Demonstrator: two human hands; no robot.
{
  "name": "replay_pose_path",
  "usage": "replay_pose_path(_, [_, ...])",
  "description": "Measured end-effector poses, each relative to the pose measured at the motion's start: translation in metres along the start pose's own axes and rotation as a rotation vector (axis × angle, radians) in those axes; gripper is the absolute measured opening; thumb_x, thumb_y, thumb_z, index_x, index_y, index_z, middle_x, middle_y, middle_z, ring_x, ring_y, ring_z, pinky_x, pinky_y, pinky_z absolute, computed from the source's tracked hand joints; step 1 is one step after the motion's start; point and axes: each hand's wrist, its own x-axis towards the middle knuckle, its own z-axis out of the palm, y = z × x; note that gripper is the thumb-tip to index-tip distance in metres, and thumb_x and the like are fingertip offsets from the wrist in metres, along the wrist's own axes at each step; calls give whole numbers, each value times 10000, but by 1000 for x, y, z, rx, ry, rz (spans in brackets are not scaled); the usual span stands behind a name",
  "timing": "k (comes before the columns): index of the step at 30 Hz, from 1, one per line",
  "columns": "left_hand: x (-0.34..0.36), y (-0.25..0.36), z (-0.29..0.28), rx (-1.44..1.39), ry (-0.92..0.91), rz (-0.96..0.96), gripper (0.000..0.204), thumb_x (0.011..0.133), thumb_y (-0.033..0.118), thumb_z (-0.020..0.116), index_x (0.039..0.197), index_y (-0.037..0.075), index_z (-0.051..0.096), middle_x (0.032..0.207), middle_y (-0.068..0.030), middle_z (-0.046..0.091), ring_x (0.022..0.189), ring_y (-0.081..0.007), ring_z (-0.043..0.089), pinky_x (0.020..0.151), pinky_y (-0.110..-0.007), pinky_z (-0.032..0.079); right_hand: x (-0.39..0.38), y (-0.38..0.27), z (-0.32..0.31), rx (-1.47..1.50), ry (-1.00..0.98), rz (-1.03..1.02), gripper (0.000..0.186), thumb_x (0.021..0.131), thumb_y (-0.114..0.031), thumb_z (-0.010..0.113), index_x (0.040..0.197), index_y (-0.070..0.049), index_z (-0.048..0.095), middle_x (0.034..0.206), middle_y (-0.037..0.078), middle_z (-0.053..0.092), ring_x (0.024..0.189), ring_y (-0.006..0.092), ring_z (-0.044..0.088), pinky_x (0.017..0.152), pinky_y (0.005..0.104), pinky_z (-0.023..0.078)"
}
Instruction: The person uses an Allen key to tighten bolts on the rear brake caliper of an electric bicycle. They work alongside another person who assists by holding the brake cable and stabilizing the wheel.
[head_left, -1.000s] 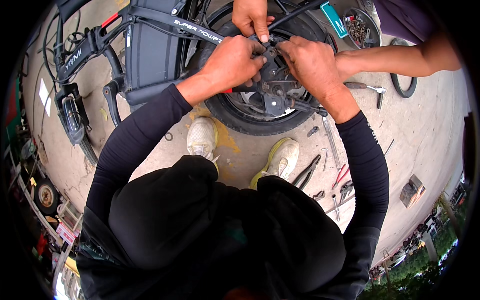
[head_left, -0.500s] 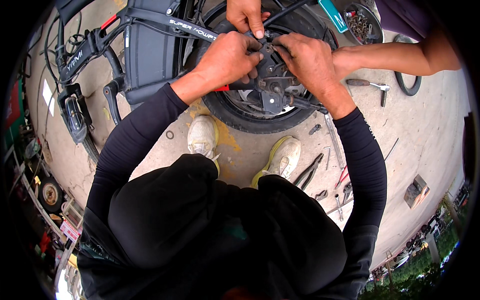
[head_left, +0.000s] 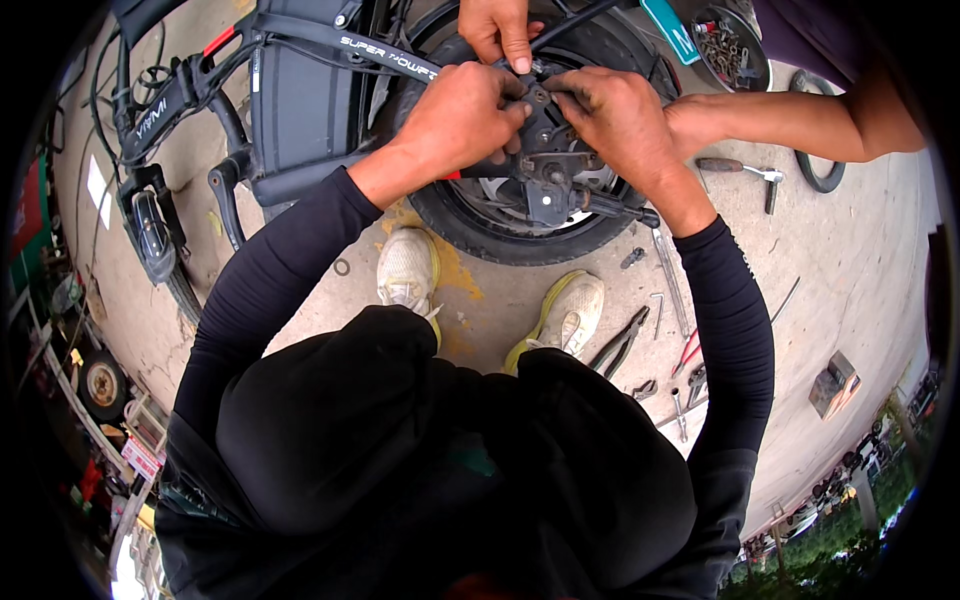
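Note:
An electric bike lies on its side, with its black-tyred wheel in front of me. At the hub is a dark metal bracket with bolts and holes. My left hand has its fingers curled at the bracket's left edge, their tips partly hidden. My right hand pinches at the bracket's upper right with thumb and forefinger; any small part between them is hidden. A co-worker's hand touches the same spot from above. That person's other arm reaches in from the right, its hand mostly behind mine.
A metal bowl of bolts and small parts stands at upper right. A ratchet wrench and a black rubber ring lie below it. Pliers, a hex key and other tools lie near my right shoe.
Both my hands stay at the bracket, with only slight finger shifts. The co-worker's hand stays by them. The whole view has shifted slightly.

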Motion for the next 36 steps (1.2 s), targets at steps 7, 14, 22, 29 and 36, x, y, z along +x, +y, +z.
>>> replay_pose_path(7, [1, -1, -1, 2, -3, -5, 355, 962, 160, 646, 1191, -111, 655, 691, -105, 708, 563, -143, 682, 533, -270, 532, 7, -8, -8, 23, -126, 85, 168, 874, -109, 706, 1022, -41, 747, 875, 166, 724, 789, 331, 714, 685, 380, 551])
replay_pose_path(14, [0, 7, -1, 11, -15, -18, 347, 967, 172, 647, 1190, -94, 662, 692, -101, 709, 552, -139, 671, 542, -272, 531, -1, -4, -13, 96, -86, 97, 187, 871, -159, 703, 1025, -69, 760, 822, 169, 717, 774, 345, 704, 699, 435, 544])
replay_pose_path(22, [1, -4, 1, 131, -2, -24, 394, 993, 223, 648, 1267, -59, 628, 664, -38, 661, 523, -79, 596, 462, -230, 430, -127, -31, -94, 536, 67, 650, 281, 951, -221, 701, 1087, 23, 731, 770, 5, 636, 687, 56, 510, 605, 233, 406])
replay_pose_path(29, [13, -11, 8, 50, -24, -27, 414, 1003, 232, 637, 1278, -76, 604, 665, -9, 629, 510, -66, 548, 456, -221, 384, -405, 27, 5, 236, 328, 1537, 340, 929, -283, 690, 1109, 5, 703, 816, 98, 711, 748, 201, 673, 671, 349, 505])
replay_pose_path(36, [3, -12, 3, -6, 14, -45, 366, 989, 184, 636, 1230, -92, 626, 679, -50, 669, 523, -90, 598, 493, -239, 447, -422, 37, 46, -404, -34, 1092, 208, 941, -252, 659, 1013, -61, 620, 969, 185, 690, 831, 405, 678, 710, 494, 534])
